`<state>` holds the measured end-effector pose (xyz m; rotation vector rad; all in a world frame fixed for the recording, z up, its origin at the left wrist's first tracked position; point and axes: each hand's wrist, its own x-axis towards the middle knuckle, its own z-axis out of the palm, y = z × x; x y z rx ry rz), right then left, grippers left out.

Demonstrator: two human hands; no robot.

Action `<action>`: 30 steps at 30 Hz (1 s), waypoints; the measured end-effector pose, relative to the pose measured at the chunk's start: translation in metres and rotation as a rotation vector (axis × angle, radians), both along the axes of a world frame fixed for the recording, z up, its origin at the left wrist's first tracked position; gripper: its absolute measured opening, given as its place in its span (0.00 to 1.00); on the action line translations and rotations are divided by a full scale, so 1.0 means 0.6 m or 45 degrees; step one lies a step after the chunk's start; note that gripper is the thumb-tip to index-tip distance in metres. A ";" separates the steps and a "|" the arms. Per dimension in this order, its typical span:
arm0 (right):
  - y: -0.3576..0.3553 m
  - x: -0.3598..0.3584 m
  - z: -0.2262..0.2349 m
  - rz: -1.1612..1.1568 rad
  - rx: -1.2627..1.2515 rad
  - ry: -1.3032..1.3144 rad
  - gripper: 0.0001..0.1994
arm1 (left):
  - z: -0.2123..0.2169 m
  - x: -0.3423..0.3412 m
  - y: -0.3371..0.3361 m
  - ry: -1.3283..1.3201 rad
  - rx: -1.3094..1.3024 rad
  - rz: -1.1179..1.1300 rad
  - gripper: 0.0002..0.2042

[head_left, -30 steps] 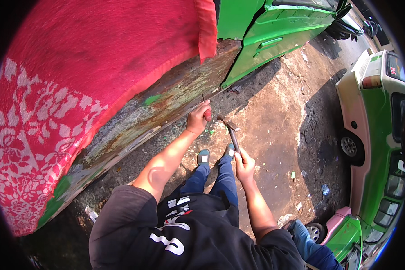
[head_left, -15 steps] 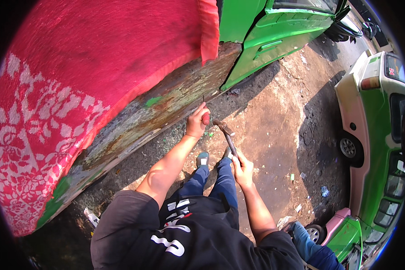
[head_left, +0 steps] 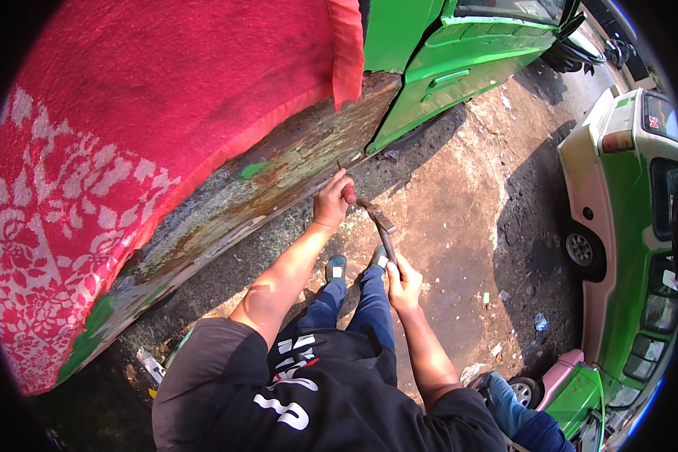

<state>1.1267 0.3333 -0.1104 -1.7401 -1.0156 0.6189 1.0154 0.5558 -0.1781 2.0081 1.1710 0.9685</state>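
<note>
Nearest, the dark shirt [head_left: 331,410] runs off the lower edge and covers the top of the blue trousers [head_left: 371,305]; the right hand [head_left: 404,289] is wrapped around the lower handle of a hammer [head_left: 388,242], its fingers hiding the grip's end; the hammer reaches up and leftward out of that hand, its worn metal head just beside the red-handled tool [head_left: 349,194], though whether the two touch is hard to make out.

The left hand [head_left: 331,203] is closed around that tool, covering most of the handle; the butt shows on the hand's right, and a thin dark shaft juts above the fingers toward the lower edge of a scraped body panel [head_left: 279,181]; the tip is too small to tell whether it meets the metal.

Beyond, a red patterned cloth [head_left: 211,98] hides the upper part of the panel; a green door [head_left: 459,71] adjoins it, cut off at the top; at lower right another person's leg [head_left: 508,407] in blue is partly hidden by the shirt; farther right, a green, pink and white van [head_left: 629,203] is cut off by the dark fisheye rim.
</note>
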 end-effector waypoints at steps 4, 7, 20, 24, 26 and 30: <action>0.016 0.000 0.008 0.078 -0.106 -0.018 0.10 | 0.011 0.003 0.005 0.061 -0.004 0.001 0.11; 0.030 -0.003 0.013 0.052 -0.263 -0.021 0.10 | -0.016 -0.013 0.001 0.154 -0.095 0.026 0.12; 0.002 0.018 -0.012 -0.031 -0.108 0.022 0.11 | -0.026 -0.028 -0.004 0.031 -0.066 -0.051 0.14; 0.000 0.018 0.002 0.035 -0.267 0.006 0.11 | -0.076 -0.050 -0.005 -0.221 -0.185 -0.088 0.15; -0.007 0.016 -0.002 0.024 -0.295 -0.016 0.12 | -0.036 -0.051 -0.006 -0.118 -0.059 -0.116 0.14; -0.005 0.004 -0.004 0.041 -0.225 0.039 0.12 | -0.026 -0.057 0.000 -0.103 -0.007 -0.091 0.14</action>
